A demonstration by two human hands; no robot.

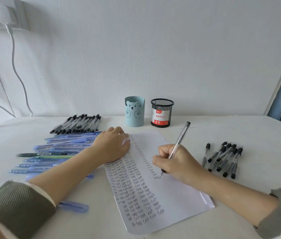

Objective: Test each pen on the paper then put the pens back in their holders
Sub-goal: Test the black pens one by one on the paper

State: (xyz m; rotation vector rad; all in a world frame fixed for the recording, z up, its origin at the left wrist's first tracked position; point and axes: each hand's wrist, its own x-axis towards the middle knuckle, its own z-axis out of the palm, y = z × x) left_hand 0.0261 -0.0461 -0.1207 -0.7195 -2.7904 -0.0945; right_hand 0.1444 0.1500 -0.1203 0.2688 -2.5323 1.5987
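A white sheet of paper (175, 192) lies on the table, its left half filled with columns of the word "Test". My right hand (175, 163) grips a clear black-ink pen (181, 137), whose tip touches the paper beside a freshly written word. My left hand (112, 145) rests flat on the sheet's upper left corner. Two holders stand at the back: a light blue bear cup (134, 112) and a black mesh cup (162, 112) labelled "Ball Pens". No pens show above either rim.
Several capped black pens (77, 124) lie at the back left. Several blue pens (50, 156) spread below them, one (74, 206) near my left sleeve. Another pile of black pens (224, 159) lies right of the paper. White cables (14, 66) hang on the left wall.
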